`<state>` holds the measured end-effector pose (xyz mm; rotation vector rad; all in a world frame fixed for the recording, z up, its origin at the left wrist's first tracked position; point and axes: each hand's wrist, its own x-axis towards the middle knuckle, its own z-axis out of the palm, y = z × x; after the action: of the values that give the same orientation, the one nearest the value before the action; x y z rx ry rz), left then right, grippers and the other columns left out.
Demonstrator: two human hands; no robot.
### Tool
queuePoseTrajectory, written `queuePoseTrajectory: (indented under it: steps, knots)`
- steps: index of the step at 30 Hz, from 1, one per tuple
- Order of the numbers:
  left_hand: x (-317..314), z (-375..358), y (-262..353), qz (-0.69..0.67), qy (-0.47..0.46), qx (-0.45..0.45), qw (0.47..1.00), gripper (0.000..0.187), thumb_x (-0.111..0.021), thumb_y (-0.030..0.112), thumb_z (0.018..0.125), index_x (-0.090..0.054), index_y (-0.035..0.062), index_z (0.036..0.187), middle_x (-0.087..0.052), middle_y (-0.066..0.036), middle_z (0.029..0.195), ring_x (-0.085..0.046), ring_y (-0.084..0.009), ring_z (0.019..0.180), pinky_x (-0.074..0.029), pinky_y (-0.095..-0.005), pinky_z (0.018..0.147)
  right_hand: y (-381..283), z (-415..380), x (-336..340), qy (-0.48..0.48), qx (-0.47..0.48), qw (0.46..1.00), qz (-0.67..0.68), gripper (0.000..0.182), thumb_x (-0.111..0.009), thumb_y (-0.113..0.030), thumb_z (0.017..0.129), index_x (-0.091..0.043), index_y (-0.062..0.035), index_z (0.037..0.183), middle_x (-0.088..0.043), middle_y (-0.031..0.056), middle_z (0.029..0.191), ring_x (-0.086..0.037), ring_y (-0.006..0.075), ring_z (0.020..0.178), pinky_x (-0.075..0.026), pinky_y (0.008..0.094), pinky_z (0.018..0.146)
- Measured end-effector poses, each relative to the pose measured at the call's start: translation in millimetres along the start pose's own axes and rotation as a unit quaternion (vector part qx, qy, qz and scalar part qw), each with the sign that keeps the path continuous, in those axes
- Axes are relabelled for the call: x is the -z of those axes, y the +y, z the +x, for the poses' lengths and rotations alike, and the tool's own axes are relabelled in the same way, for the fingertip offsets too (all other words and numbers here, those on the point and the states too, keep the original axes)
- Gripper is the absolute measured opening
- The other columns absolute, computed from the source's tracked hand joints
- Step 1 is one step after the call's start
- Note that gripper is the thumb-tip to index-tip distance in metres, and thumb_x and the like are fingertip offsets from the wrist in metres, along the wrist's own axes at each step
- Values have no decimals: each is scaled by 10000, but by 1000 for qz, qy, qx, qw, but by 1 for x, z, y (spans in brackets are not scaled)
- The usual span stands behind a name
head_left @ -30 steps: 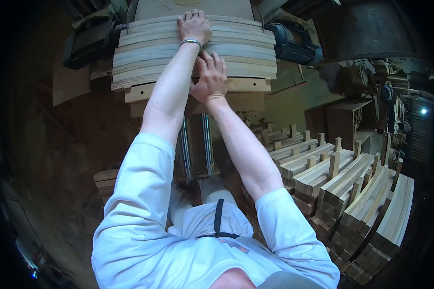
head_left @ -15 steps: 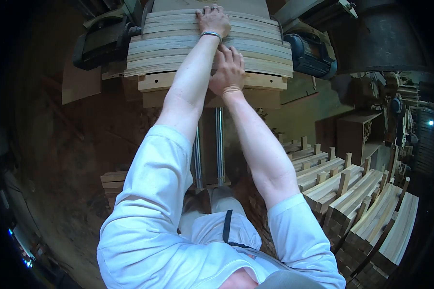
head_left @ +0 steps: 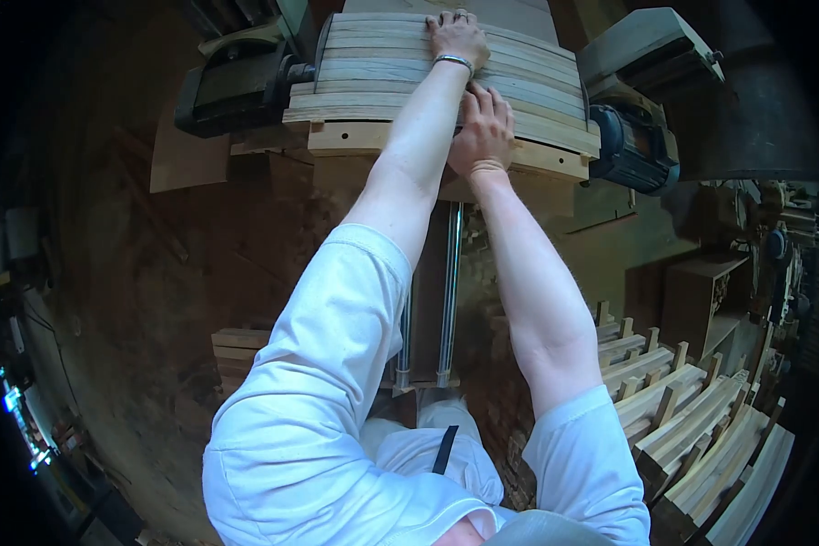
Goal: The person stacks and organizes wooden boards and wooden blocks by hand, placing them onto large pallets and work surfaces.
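A row of pale wooden strips point(head_left: 364, 68) lies side by side between two dark motors, at the top of the view. My left hand point(head_left: 460, 41), with a band at the wrist, rests on the farther strips with its fingers spread. Nearer to me, my right hand point(head_left: 484, 135) lies over the front strips, fingers stretched forward; its thumb side is partly hidden. Below its palm runs a light wooden rail point(head_left: 546, 160) with dark holes. Neither hand is wrapped around a strip.
Dark motors sit at the left point(head_left: 237, 89) and right point(head_left: 632, 150) of the strips. Two metal rods point(head_left: 451, 291) run below toward my legs. Stacked timber point(head_left: 692, 419) with upright spacers stands at lower right, and a smaller wood stack point(head_left: 237, 350) at lower left.
The whole view has shifted, so the strips and motors appear farther right and slightly tilted. Both hands keep about the same place on the strips.
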<state>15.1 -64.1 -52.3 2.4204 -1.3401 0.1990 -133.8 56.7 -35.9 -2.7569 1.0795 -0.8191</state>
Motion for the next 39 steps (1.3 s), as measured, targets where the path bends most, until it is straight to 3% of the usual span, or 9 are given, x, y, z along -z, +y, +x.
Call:
queuePoseTrajectory:
  steps: [6,10,13,15,30,33,35,37,39]
  knots:
    - [27,18,-2,62,-86,-33,994,476,-464,275,937,-501,30,1344,-507,-131,1379,-410,-291,1326,-296,-489,1089,8,29,-17,-12,-8,1000,-1,646,-692,-450,720,-565,-108,1254,-483,92,1383,-391,340,1331,-246,498,1152]
    - [17,44,-7,1,-29,-7,1000,466,-452,192,871,-528,32,1302,-520,-137,1363,-434,-297,1291,-293,-472,1080,14,48,-25,-21,-11,1000,16,687,-679,-468,744,-516,-110,1308,-436,99,1420,-340,341,1368,-213,501,1172]
    - [-7,39,-15,8,-2,-33,999,441,-486,241,901,-529,21,1281,-545,-149,1329,-507,-287,1219,-385,-455,1016,9,40,-22,-45,-20,999,9,709,-658,-476,777,-467,-107,1351,-384,106,1454,-283,339,1400,-180,504,1187]
    - [-10,33,-11,-21,-21,0,1000,520,-446,378,949,-472,79,1374,-475,-97,1433,-391,-286,1350,-235,-554,1114,4,27,-10,-64,-24,998,3,691,-638,-475,804,-458,-99,1355,-366,116,1460,-255,340,1412,-164,514,1189]
    - [111,-288,3,-41,-55,-86,994,594,-491,458,935,-439,119,1421,-458,-109,1419,-357,-269,1359,-195,-545,1109,-89,-244,143,-118,-66,990,28,653,-599,-516,856,-464,-107,1347,-363,112,1458,-252,331,1412,-171,520,1177]
    - [133,-338,4,-51,-51,-111,991,612,-487,513,929,-421,197,1449,-432,-128,1422,-321,-291,1374,-177,-552,1123,-94,-277,173,-97,-45,994,15,609,-591,-498,875,-489,-99,1324,-427,136,1421,-347,337,1359,-240,497,1140]
    - [160,-366,4,-14,-78,-184,980,663,-485,630,900,-423,278,1458,-398,-148,1425,-289,-314,1374,-168,-551,1133,-65,-280,198,-191,-40,972,128,577,-589,-481,879,-548,-52,1264,-524,164,1335,-451,365,1268,-313,481,1098]
    - [184,-384,-7,-23,-113,-216,970,697,-485,681,875,-437,291,1452,-401,-144,1397,-298,-314,1351,-172,-537,1130,-7,-275,209,-47,-158,986,-30,592,-570,-480,897,-571,-4,1249,-585,215,1246,-522,392,1183,-365,471,1069]
    - [193,-401,-10,-41,-139,-261,955,760,-485,767,830,-482,301,1430,-422,-118,1302,-334,-292,1272,-189,-486,1106,48,-268,219,-122,-348,928,-50,652,-544,-494,914,-527,29,1303,-569,264,1245,-528,411,1176,-368,483,1069]
